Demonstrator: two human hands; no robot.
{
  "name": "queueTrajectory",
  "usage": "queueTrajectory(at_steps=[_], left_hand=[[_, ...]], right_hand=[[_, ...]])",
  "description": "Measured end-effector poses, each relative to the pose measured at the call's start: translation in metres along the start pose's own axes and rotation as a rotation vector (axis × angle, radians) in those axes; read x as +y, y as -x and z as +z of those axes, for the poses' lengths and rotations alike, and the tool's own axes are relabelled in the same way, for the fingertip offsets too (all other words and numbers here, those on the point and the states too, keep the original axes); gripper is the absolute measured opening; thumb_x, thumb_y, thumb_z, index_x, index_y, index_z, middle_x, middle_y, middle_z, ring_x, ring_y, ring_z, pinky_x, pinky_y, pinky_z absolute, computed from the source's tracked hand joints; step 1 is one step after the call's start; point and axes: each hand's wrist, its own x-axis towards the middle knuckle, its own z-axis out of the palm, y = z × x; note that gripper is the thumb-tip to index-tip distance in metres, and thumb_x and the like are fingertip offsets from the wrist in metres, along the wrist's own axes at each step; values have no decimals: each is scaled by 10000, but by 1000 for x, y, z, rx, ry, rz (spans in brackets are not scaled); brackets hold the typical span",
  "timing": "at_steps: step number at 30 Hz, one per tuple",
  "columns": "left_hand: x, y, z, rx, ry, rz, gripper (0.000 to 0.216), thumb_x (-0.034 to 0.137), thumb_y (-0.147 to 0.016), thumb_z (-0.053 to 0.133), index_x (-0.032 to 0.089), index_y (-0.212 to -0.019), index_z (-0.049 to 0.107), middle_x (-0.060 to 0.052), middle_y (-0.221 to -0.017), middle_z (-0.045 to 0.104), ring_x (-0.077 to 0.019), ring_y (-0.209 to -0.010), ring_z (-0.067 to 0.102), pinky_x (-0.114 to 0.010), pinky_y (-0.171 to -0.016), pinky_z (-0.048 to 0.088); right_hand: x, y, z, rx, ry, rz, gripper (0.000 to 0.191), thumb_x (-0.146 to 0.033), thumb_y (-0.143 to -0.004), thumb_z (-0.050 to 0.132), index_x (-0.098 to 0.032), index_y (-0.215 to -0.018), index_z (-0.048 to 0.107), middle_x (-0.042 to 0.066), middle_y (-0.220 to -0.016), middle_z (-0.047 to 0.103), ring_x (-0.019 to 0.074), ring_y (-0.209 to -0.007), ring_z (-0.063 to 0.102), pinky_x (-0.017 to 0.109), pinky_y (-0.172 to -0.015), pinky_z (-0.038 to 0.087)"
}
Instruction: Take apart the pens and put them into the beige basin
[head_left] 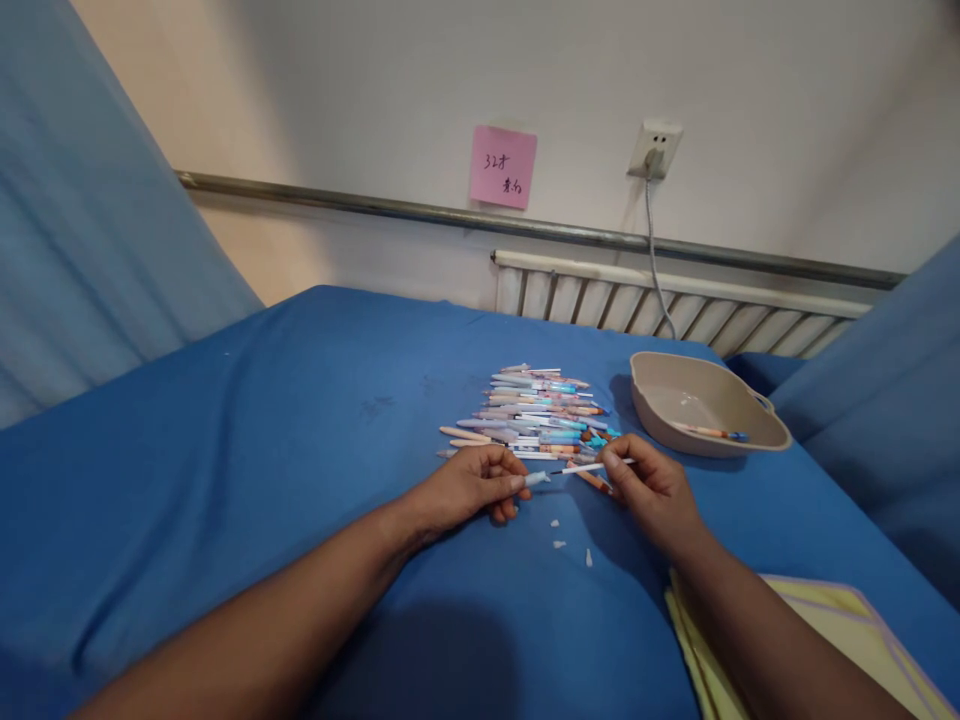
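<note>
My left hand (474, 486) pinches a pale blue pen barrel (537, 479) between thumb and fingers, with one end sticking out to the right. In my right hand (654, 492) is a slim white pen refill (582, 468), its dark tip pointing at the barrel's end with a small gap between them. An orange pen part (592, 481) shows beside my right fingertips; whether they touch it I cannot tell. Just beyond both hands lies a stack of pens and refills (532, 408) in rows. Three small white pieces (589, 557) rest on the blue cloth nearer to me.
A beige plastic basin (652, 385) stands at the right with an orange and blue pen (709, 432) in it. Yellow folded cloth (817, 610) lies under my right forearm. Behind the blue-covered surface (300, 420) are a radiator (600, 297), a metal rail (420, 211) and a hanging cord (651, 230).
</note>
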Motion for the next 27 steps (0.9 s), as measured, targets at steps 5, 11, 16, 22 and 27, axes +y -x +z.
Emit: queueTrajectory(at_steps=[5, 11, 16, 22, 27], left_hand=[[0, 0, 3, -59, 6, -19, 351, 389, -722, 709, 120, -879, 547, -46, -752, 682, -97, -534, 611, -203, -502, 470], [0, 4, 11, -221, 87, -111, 403, 473, -767, 649, 127, -944, 543, -80, -811, 699, -114, -533, 635, -207, -488, 481], [1, 4, 12, -289, 135, -168, 420, 494, -757, 657, 140, -948, 537, -77, -821, 700, -101, -514, 626, -175, -445, 439], [-1, 7, 16, -324, 196, -190, 438, 478, -736, 687, 152, -974, 517, -54, -787, 684, -120, -532, 640, -183, -448, 436], [-8, 13, 30, -411, 270, -215, 405, 430, -733, 708, 155, -956, 512, -25, -753, 661, -104, -523, 623, -191, -475, 441]], right_hand=[[-5, 2, 7, -96, 99, -75, 226, -347, -897, 474, -188, -746, 528, -28, -630, 477, 104, -562, 431, 218, -530, 329], [-12, 11, 21, -369, 146, -109, 192, -330, -949, 378, -209, -940, 527, -15, -703, 548, 123, -618, 508, 234, -592, 375], [-16, 16, 26, -450, 152, -89, 254, -380, -972, 307, -216, -1020, 494, -1, -732, 554, 136, -656, 524, 244, -604, 384], [-22, 18, 24, -472, 119, -86, 225, -360, -974, 313, -213, -1010, 479, -10, -736, 534, 130, -658, 510, 248, -628, 388], [-25, 19, 21, -532, 109, -32, 247, -359, -967, 338, -204, -897, 517, -7, -734, 539, 121, -656, 492, 245, -625, 384]])
